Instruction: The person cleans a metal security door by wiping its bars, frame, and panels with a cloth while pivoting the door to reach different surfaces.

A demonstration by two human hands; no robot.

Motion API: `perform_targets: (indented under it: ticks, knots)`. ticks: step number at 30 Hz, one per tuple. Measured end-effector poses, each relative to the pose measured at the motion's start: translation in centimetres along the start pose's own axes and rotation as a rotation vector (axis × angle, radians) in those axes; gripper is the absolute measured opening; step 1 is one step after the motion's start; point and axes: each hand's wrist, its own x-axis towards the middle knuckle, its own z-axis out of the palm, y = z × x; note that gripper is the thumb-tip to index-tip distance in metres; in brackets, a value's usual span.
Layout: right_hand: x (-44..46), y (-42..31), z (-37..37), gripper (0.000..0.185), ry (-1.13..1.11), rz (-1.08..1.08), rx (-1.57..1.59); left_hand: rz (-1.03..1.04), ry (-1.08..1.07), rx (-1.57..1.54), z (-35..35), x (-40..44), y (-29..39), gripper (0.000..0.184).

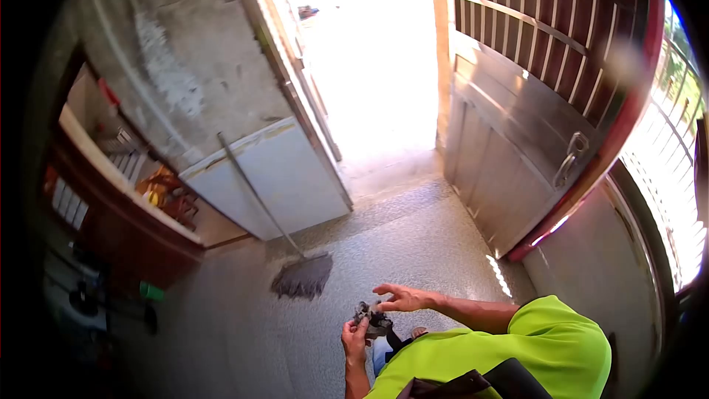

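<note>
Bottom centre, my left hand (355, 335) holds a small, dark, irregular object (374, 321) with grey and black parts, its thumb and fingers closed on the side. Just above and to the right is my right hand (402, 298), its fingers apart and the fingertips close to the object's top. Whether a fingertip touches it, I cannot tell. The object's details are too small to make out. A bright yellow-green sleeve covers my right upper arm, and part of a foot shows below the hands.
A mop (303, 276) leans on a white panel (266, 177) at the left. Ahead is a bright open doorway (377, 66), with a barred metal door (509, 133) swung to the right. A green container (151, 292) sits at the lower left, near dark items.
</note>
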Motion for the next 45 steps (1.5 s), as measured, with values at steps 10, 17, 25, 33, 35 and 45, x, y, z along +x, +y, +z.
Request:
perform_targets:
  ticks: [10, 17, 25, 33, 35, 45]
  knots:
    - [3.5, -0.2, -18.2, 0.044, 0.651, -0.042, 0.393, -0.004, -0.664, 0.011, 16.8, 19.7, 12.5, 0.028]
    - [1.5, -9.3, -29.9, 0.067, 1.266, -0.044, -0.483, 0.097, -0.776, 0.19, 31.0, 29.7, 20.7, 0.02]
    - [-0.2, -10.4, -36.9, 0.078, 1.226, -0.044, -0.387, 0.065, -1.171, 0.003, 43.8, 30.8, 26.1, 0.016]
    - [-2.9, -8.1, -45.7, 0.078, 1.347, -0.006, -0.454, 0.137, -1.163, -0.083, 53.7, 33.1, 28.1, 0.028]
    - [-2.9, -3.1, -47.7, 0.078, 1.353, -0.126, -0.233, 0.128, -1.195, -0.051, 56.4, 34.8, 27.5, 0.033]
    - [-8.2, -11.9, -50.5, 0.073, 1.646, 0.015, -0.237, 0.318, -1.773, 0.25, 66.5, 33.1, 33.1, 0.045]
